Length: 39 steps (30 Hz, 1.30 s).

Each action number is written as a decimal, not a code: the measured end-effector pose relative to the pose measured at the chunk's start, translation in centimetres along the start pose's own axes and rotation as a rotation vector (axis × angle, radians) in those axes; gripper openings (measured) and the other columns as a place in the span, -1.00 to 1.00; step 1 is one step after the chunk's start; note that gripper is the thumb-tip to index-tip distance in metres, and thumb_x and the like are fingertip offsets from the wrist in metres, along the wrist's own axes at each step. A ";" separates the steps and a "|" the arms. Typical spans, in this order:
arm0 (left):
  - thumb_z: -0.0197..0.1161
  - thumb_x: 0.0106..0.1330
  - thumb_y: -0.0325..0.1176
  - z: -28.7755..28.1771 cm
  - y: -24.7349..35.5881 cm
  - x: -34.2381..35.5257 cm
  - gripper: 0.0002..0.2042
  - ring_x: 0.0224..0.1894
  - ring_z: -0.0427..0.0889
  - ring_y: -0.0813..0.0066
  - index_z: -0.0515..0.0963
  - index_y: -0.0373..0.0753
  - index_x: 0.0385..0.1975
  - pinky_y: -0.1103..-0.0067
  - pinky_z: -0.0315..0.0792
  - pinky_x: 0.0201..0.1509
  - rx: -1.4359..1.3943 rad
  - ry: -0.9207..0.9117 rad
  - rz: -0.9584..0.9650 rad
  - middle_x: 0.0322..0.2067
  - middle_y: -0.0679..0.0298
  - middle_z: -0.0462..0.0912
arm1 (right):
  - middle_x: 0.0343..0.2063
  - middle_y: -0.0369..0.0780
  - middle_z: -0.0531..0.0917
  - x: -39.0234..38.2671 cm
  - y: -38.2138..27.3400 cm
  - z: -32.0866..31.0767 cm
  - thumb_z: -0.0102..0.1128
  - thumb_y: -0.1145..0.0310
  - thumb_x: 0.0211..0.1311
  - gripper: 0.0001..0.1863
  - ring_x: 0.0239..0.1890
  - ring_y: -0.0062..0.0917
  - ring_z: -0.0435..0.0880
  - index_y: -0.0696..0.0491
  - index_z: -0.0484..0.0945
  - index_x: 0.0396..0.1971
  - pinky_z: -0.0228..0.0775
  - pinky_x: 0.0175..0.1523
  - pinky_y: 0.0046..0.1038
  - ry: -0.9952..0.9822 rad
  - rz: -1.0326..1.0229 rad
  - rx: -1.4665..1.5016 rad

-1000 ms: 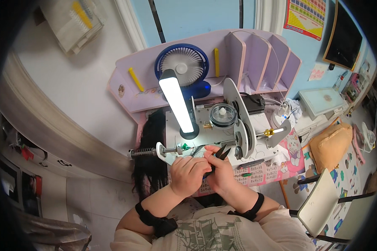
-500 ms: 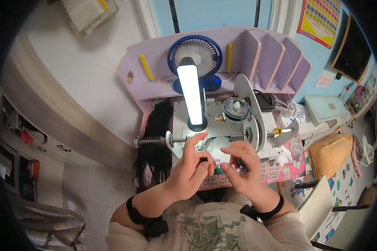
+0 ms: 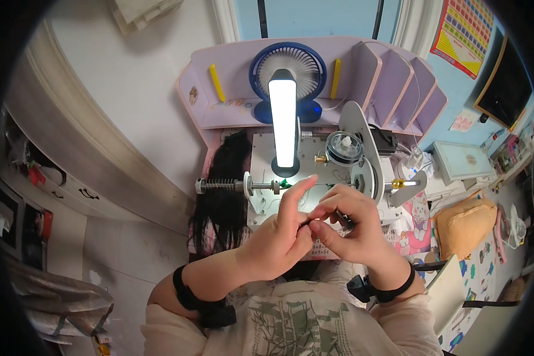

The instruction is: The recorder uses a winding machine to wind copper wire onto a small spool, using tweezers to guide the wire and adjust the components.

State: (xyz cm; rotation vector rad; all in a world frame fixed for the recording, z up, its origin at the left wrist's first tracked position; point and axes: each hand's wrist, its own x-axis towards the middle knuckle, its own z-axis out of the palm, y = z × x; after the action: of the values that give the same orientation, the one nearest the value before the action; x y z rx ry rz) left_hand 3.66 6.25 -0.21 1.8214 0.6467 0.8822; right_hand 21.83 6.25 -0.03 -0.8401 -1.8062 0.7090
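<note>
Hands: ours were apart half a second earlier; then the left hand [image 3: 283,236] and right hand [image 3: 360,234] met above the counter's [image 3: 420,228] near edge, apparently sharing one piece of work.
Left fingers: thumb pinched a small dark piece [image 3: 305,224]; index stood raised, apart.
Right fingers: thumb and index closed together beside that piece, a dark grey object [image 3: 345,222] gripped behind them.
Hidden: our fingers covered most of both; we couldn't tell their kinds.
</note>
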 end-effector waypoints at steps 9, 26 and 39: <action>-0.02 0.08 -0.61 -1.9 0.2 0.2 -0.44 0.00 0.47 0.33 0.19 -0.34 0.18 0.45 0.24 0.15 0.444 0.231 0.271 -0.08 -0.01 0.50 | -0.50 -0.25 0.53 0.0 -0.5 -1.0 0.29 0.58 -0.08 -0.86 -0.54 -0.59 0.48 0.14 0.55 -0.46 0.28 -0.47 -0.59 -0.030 0.012 -0.047; 0.20 0.00 -0.62 -1.0 0.5 -0.2 -0.60 -0.23 0.59 0.27 0.52 -0.31 -0.07 0.46 0.42 -0.08 0.385 0.341 0.414 -0.32 0.16 0.62 | -0.50 -0.26 0.51 -0.4 -1.2 -1.3 0.28 0.53 0.00 -0.88 -0.54 -0.63 0.46 0.16 0.54 -0.44 0.26 -0.46 -0.62 -0.029 0.084 0.010; 0.21 0.10 -0.68 0.0 0.7 -0.2 -0.50 -0.25 0.57 0.55 0.32 -0.44 0.10 0.62 0.38 -0.06 -0.014 0.242 0.207 -0.30 0.21 0.60 | -0.52 -0.26 0.54 -0.1 -2.1 -1.5 0.30 0.56 -0.05 -0.89 -0.56 -0.62 0.45 0.14 0.56 -0.47 0.25 -0.49 -0.61 -0.029 0.012 -0.011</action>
State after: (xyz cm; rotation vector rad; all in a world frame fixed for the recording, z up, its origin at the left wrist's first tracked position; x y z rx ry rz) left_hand 3.56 5.87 0.44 1.8071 0.6066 1.2555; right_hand 22.76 5.09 2.10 -0.8519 -1.8340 0.7232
